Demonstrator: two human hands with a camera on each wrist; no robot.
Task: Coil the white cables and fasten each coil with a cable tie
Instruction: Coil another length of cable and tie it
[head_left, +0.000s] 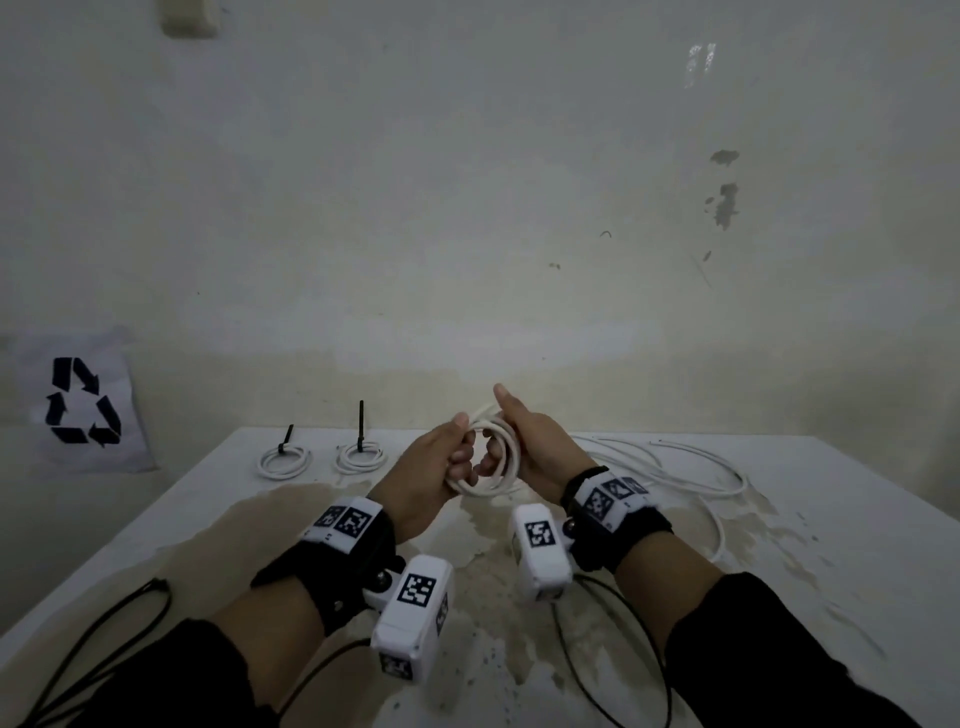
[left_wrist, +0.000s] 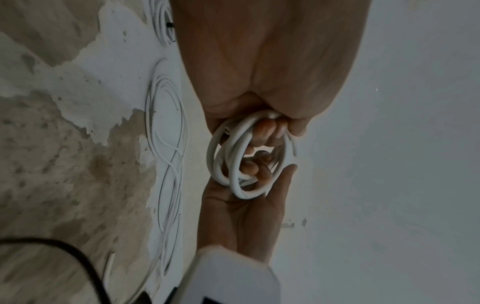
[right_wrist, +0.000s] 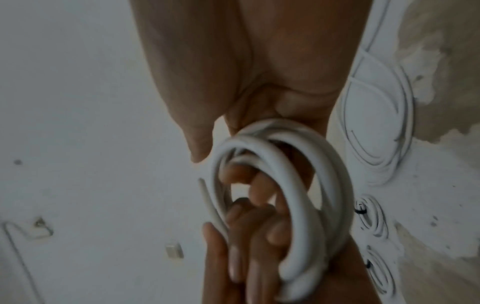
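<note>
Wrists: we see black straps with white camera boxes and square markers on both forearms, and black leads (head_left: 104, 631) trailing over the near table (head_left: 779, 597).
Table: white top, brown stained patches across the middle.
Left hand: our left hand (head_left: 431, 462) is raised above the table, fingers curled through the coil (head_left: 488, 460), gripping its left side.
Right hand: our right hand (head_left: 530, 441) grips the coil's right side, fingers hooked through the ring, thumb pointing up and away.
Coil: several turns of white cable, held between both hands above the table's middle; no tie on it that we can see. In the right wrist view the turns (right_wrist: 298, 205) sit loosely stacked, and a free cut end (right_wrist: 207, 201) sticks out beside the left hand's fingers (right_wrist: 262, 236).
Loose cables: more white cable (head_left: 691, 467) lies in slack loops on the table to the right, beyond the right wrist; in the left wrist view it (left_wrist: 166, 144) runs in long overlapping loops.
Finished coils: far left on the table, two small coils lie flat side by side, the left coil (head_left: 284, 461) and the second coil (head_left: 361, 457), each bound with a black cable tie (head_left: 360, 423) whose tail stands up.
Wall: behind the table, pale and marked, with a recycling sign (head_left: 83, 401) at far left.
</note>
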